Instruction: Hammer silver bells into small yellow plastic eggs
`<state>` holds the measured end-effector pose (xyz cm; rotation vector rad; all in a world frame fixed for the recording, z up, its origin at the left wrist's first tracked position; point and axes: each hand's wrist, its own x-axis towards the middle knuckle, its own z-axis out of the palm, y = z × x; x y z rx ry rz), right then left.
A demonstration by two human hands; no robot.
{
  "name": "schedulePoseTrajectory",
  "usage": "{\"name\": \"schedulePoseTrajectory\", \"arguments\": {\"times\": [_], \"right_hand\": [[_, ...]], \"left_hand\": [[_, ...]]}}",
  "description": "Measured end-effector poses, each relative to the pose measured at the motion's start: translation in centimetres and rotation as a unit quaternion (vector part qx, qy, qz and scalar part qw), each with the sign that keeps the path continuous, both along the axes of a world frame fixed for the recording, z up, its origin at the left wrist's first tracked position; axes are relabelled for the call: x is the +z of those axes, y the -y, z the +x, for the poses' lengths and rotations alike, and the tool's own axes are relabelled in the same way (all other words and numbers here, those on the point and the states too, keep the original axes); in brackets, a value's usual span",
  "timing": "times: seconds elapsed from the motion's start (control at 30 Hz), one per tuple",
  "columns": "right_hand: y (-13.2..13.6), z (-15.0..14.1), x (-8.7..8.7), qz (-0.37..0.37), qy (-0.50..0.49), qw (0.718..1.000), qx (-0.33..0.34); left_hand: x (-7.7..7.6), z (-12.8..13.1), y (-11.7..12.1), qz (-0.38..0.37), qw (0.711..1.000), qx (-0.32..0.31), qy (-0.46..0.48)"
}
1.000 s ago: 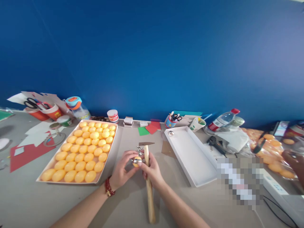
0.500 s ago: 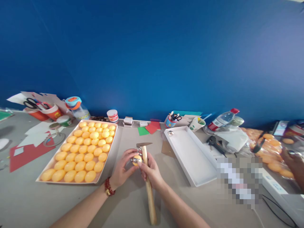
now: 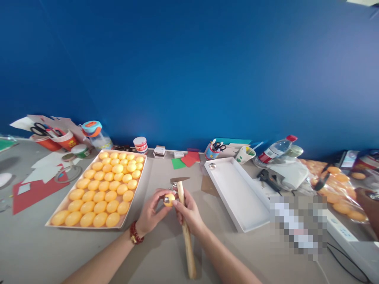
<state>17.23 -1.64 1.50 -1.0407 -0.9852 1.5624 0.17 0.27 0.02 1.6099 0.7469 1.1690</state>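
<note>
My left hand point(image 3: 154, 213), with a red bead bracelet at the wrist, grips an orange ping-pong ball point(image 3: 170, 199) between thumb and fingers. Shiny silver foil-like material covers the ball's left part. My right hand point(image 3: 189, 211) is closed around the wooden handle of a hammer point(image 3: 187, 244), close under its dark, pointed metal head. The right thumb touches the ball's right side. Small shiny silver pieces point(image 3: 174, 187) show just below the hammer head, partly hidden by my fingers.
To the left lies a box of orange balls point(image 3: 126, 219) in rows. A white tray point(image 3: 241, 197) at right has one silver ball point(image 3: 212, 166) in its far corner. Beyond are a bottle point(image 3: 275, 150), a glue gun point(image 3: 269, 179), bagged balls point(image 3: 340, 197) and another person's hand point(image 3: 367, 203).
The ball has turned between my fingers, so a smoother silver patch now shows at its left. The hammer's head has shifted slightly left. The other person's hand at right has moved a little.
</note>
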Motion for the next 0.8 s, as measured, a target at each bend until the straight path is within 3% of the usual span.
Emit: {"name": "schedulePoseTrajectory", "arguments": {"times": [0.3, 0.57, 0.8], "right_hand": [[-0.3, 0.1, -0.2, 0.021, -0.004, 0.999, -0.041], [-0.2, -0.1, -0.4, 0.013, -0.001, 0.999, -0.04], [-0.2, 0.0, 0.2, 0.016, 0.013, 0.999, -0.039]], "left_hand": [[0.3, 0.0, -0.3, -0.084, 0.992, 0.022, 0.087], [-1.0, -0.5, -0.8, -0.154, 0.98, -0.061, 0.111], [-1.4, -0.4, -0.6, -0.165, 0.979, -0.064, 0.102]]}}
